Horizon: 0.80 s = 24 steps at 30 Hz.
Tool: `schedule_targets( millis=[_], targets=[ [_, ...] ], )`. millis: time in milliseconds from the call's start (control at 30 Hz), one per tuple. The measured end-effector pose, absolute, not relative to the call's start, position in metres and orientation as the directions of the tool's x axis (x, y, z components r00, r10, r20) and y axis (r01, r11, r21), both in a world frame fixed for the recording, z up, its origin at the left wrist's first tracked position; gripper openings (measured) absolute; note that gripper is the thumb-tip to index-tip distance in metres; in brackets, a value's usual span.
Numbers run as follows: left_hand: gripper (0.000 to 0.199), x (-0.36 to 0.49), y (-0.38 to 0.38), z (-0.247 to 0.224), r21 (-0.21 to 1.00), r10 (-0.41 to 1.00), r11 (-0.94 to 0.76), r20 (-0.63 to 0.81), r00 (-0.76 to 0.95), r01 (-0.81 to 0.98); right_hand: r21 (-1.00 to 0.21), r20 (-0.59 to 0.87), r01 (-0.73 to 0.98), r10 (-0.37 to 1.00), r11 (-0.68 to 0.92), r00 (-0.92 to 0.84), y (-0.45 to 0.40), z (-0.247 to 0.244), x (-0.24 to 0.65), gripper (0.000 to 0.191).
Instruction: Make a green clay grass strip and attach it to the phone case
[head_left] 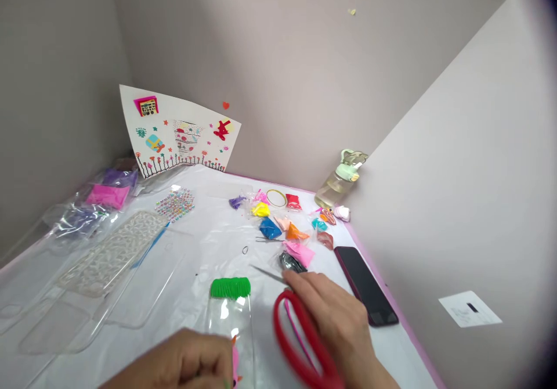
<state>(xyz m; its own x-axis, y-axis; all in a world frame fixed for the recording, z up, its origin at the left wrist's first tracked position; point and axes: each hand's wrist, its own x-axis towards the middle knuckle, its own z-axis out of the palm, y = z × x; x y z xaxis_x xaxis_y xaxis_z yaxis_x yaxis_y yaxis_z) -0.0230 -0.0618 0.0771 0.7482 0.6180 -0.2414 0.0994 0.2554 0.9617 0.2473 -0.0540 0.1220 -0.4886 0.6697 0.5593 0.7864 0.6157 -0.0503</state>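
A pair of scissors (pixel 300 342) with red handles is in my right hand (pixel 337 322). My fingers are closed near its pivot, with the blade tip pointing up and left and the handle loops towards me. At the bottom, my left hand (pixel 187 360) is curled shut beside a clear phone case (pixel 232 322); what its fingers hold, if anything, is hidden. Ridged green clay (pixel 230 287) covers the case's far end. Lower on the case sits a pink clay shape (pixel 235 361) with orange points, partly behind my left hand.
Several bagged clay pieces, including a blue one (pixel 270 228), lie beyond my right hand. A black phone (pixel 366 284) and a bottle (pixel 339 183) stand right. Left are a patterned case (pixel 113 252), beads (pixel 175 204) and plastic bags (pixel 108 196). A decorated sheet (pixel 167 125) leans behind.
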Motion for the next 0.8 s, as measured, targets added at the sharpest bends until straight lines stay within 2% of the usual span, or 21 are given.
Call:
schedule_targets(
  millis=[67,167,267,367,467,567,667,800],
  targets=[
    [0.035,-0.030,-0.054,0.082,0.942,0.769,0.144,-0.299,0.565,0.302,-0.210,0.529,0.778,0.738,0.593,-0.419,-0.050,0.123,0.260,0.025],
    [0.026,-0.040,-0.040,0.085,0.757,0.893,0.080,-0.344,0.291,0.649,-0.437,0.368,0.769,0.873,0.467,-0.321,-0.045,0.132,0.270,0.019],
    [0.042,-0.042,-0.031,0.085,0.619,0.893,0.110,-0.406,0.196,0.778,-0.690,0.036,0.688,0.960,0.225,-0.278,-0.039,0.141,0.273,0.039],
    [0.050,-0.033,-0.033,0.083,0.583,0.877,0.139,-0.448,0.174,0.800,-0.875,-0.251,0.480,0.909,-0.066,-0.334,-0.034,0.137,0.274,0.047],
    [0.039,-0.024,-0.037,0.079,0.566,0.884,0.102,-0.429,0.186,0.818,-0.905,-0.383,0.350,0.824,-0.243,-0.418,-0.034,0.119,0.274,0.046],
    [0.028,-0.023,-0.041,0.072,0.528,0.895,0.030,-0.393,0.213,0.849,-0.883,-0.460,0.322,0.763,-0.341,-0.454,-0.040,0.100,0.269,0.044],
    [0.032,-0.026,-0.044,0.067,0.514,0.887,0.029,-0.408,0.215,0.857,-0.856,-0.515,0.320,0.726,-0.406,-0.456,-0.045,0.091,0.260,0.043],
    [0.049,-0.025,-0.048,0.060,0.599,0.860,0.060,-0.437,0.263,0.798,-0.858,-0.514,0.277,0.730,-0.433,-0.450,-0.048,0.092,0.252,0.045]
  ],
)
